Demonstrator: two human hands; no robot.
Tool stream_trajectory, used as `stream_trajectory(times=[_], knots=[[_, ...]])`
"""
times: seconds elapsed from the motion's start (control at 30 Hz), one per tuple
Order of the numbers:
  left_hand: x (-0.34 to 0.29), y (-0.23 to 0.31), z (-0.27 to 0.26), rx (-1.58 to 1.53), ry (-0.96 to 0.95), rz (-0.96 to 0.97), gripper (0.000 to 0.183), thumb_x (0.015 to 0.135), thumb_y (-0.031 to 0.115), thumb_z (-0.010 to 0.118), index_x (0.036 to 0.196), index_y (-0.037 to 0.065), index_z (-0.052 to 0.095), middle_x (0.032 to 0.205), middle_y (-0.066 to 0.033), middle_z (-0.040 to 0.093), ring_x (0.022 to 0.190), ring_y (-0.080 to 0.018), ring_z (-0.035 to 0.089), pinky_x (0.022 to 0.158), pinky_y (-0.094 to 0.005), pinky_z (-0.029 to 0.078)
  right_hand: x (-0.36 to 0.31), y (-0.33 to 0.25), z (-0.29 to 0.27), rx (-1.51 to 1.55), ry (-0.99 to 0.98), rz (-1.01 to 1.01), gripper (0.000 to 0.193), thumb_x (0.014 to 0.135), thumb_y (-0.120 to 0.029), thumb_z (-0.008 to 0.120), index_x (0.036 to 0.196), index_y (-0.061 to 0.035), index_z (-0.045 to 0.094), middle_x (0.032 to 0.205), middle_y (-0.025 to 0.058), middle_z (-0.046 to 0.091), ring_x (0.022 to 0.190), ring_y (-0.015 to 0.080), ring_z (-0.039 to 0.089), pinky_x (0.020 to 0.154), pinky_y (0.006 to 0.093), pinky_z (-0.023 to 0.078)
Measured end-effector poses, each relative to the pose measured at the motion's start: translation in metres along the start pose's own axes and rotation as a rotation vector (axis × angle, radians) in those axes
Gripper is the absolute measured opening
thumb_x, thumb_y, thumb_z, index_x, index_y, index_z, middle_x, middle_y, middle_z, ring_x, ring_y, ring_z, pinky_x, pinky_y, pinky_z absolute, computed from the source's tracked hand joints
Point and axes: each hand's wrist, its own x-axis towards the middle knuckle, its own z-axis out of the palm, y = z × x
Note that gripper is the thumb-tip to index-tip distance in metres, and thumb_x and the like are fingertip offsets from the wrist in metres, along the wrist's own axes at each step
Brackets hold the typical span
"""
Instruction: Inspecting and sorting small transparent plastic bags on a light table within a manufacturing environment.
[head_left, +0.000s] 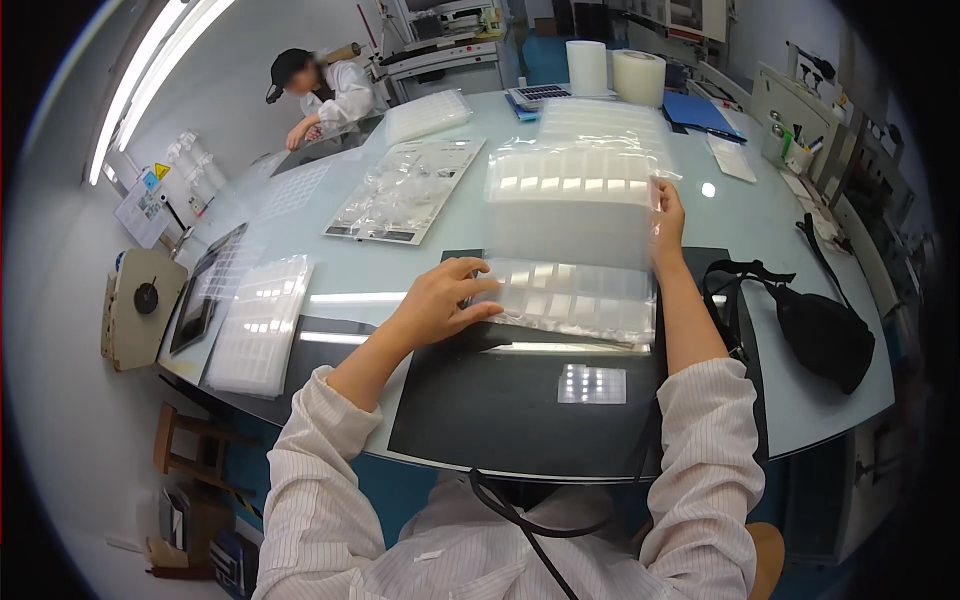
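Note:
A clear plastic sheet (pixel 570 228) with rows of pale rectangular panels stands raised in front of me. My right hand (pixel 668 222) is closed on its right edge, with the fingertips partly hidden. Below it lies a pile of similar clear sheets (pixel 575 300) on a black mat (pixel 500 420). At the pile's left edge, my left hand (pixel 440 302) has its fingers and thumb apart, the tips touching or just over the plastic. A small clear rectangle with a grid of light spots (pixel 592 384) lies on the mat nearer to me.
Another sheet stack (pixel 262 325) lies left. Clear pieces cover a printed board (pixel 405 190) ahead. White rolls (pixel 638 78) stand at the back. A black waist bag (pixel 825 325) is on the right. Across the glass table (pixel 350 270), a person in a black cap (pixel 345 95) leans over.

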Motion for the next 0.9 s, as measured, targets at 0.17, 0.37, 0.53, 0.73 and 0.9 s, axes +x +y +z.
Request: stream_trajectory(times=[0.17,0.37,0.53,0.73,0.9], knots=[[0.066,-0.058,0.041,-0.285,0.368,-0.443,0.06,0.09,0.043,0.065,0.129,-0.002,0.056,0.126,-0.0211,0.057,0.12,-0.0343,0.053,0.102,-0.0395,0.042,0.01,-0.009,-0.015,0.395,0.117,0.301,0.053,0.098,-0.05,0.051,0.112,0.0005,0.062,0.104,0.0066,0.064,0.091,0.0151,0.059,0.08,0.026,0.047],[0.12,-0.136,0.059,-0.659,0.47,-0.75,0.083,0.085,0.054,0.069,0.132,-0.011,0.048,0.13,-0.0254,0.055,0.124,-0.0345,0.052,0.104,-0.0396,0.041,-0.009,-0.047,0.03,0.056,-0.128,0.231,0.04,0.095,-0.039,0.061,0.118,-0.0064,0.061,0.106,0.0043,0.067,0.097,0.0119,0.062,0.087,0.0228,0.046],[0.135,-0.073,0.064,-0.954,0.527,-0.473,0.061,0.087,0.043,0.073,0.123,-0.004,0.058,0.109,-0.012,0.066,0.1,-0.0184,0.062,0.089,-0.0302,0.049,-0.014,-0.052,0.003,0.059,-0.091,0.007,0.046,0.087,-0.003,0.069,0.13,-0.0041,0.05,0.111,0.0044,0.065,0.094,0.0093,0.062,0.084,0.0246,0.049],[0.123,-0.065,0.016,-1.096,0.58,-0.321,0.048,0.086,0.03,0.077,0.12,0.001,0.06,0.106,-0.0076,0.067,0.096,-0.0134,0.063,0.083,-0.0276,0.052,-0.019,-0.105,0.022,0.109,-0.158,-0.08,0.05,0.09,-0.003,0.067,0.136,-0.0055,0.048,0.107,0.0031,0.066,0.09,0.0096,0.063,0.081,0.0231,0.05],[0.104,-0.036,-0.045,-1.087,0.611,-0.171,0.056,0.087,0.028,0.076,0.132,0.003,0.052,0.108,-0.0052,0.066,0.096,-0.0118,0.062,0.083,-0.027,0.051,-0.027,-0.175,0.025,0.14,-0.317,-0.187,0.061,0.09,-0.002,0.065,0.146,-0.0091,0.042,0.098,0.0013,0.067,0.088,0.0083,0.062,0.079,0.0234,0.052]])
